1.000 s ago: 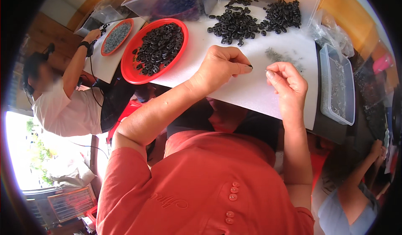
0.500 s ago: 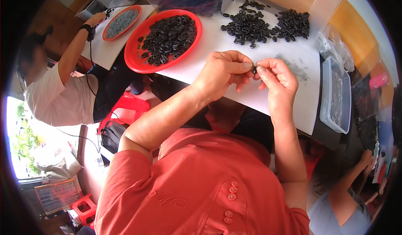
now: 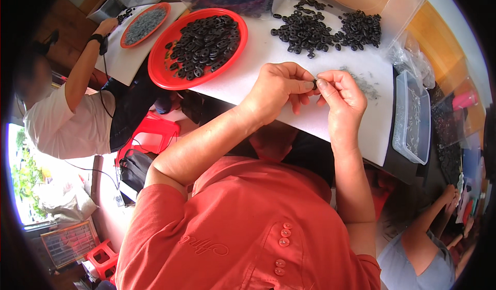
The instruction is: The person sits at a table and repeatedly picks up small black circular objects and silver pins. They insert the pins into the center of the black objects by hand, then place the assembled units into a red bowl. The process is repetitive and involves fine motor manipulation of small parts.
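We hold both hands up over the front of a white sheet on the table, with our fingertips meeting. Our left hand has thumb and forefinger clamped on a small black piece, which sits right where the two hands come together, above the sheet. Our right hand brings its thumb and forefinger up against the same piece; the fingers cover the contact, so we cannot tell whether they are closed on it or on something smaller.

Beyond our left forearm we see a round red plate heaped with black links. Farther back on the sheet lie two loose black piles, a left pile and a right pile, close together. Just past our right hand we have scattered pale slivers, and to the right of the sheet a clear plastic tub with more bits inside. A crumpled clear bag lies behind the tub. On our left, a co-worker in a white shirt reaches past a smaller red plate of grey bits.
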`<state>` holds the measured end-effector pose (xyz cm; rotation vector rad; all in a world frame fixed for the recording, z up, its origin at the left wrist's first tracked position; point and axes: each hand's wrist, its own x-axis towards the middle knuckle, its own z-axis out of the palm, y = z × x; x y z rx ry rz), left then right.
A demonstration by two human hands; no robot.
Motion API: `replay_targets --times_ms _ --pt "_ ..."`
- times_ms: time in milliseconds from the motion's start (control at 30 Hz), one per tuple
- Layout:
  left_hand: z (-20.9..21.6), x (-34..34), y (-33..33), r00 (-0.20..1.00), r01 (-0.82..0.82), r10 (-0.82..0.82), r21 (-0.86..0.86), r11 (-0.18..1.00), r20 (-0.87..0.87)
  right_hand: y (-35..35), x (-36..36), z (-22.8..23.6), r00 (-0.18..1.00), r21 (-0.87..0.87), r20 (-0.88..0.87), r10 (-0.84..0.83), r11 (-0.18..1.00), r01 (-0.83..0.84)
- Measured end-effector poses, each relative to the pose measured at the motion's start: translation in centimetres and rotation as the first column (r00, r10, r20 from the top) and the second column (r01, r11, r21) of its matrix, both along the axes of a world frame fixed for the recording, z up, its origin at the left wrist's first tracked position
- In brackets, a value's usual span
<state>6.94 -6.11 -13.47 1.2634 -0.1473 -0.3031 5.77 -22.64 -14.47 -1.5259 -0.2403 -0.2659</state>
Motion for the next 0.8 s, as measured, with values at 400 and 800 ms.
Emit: replay_targets --times_ms 400,800 --pt "-0.49 -0.02 -0.02 0.999 -0.053 0.053 -0.007 0.999 0.011 -0.60 -0.47 -0.36 0.997 -0.066 0.040 -0.068 0.995 0.071" --pt "-0.43 -0.47 -0.03 0.997 -0.066 0.065 0.023 0.998 0.036 -0.06 -0.41 -0.66 0.976 -0.187 0.189 -0.113 0.971 0.148"
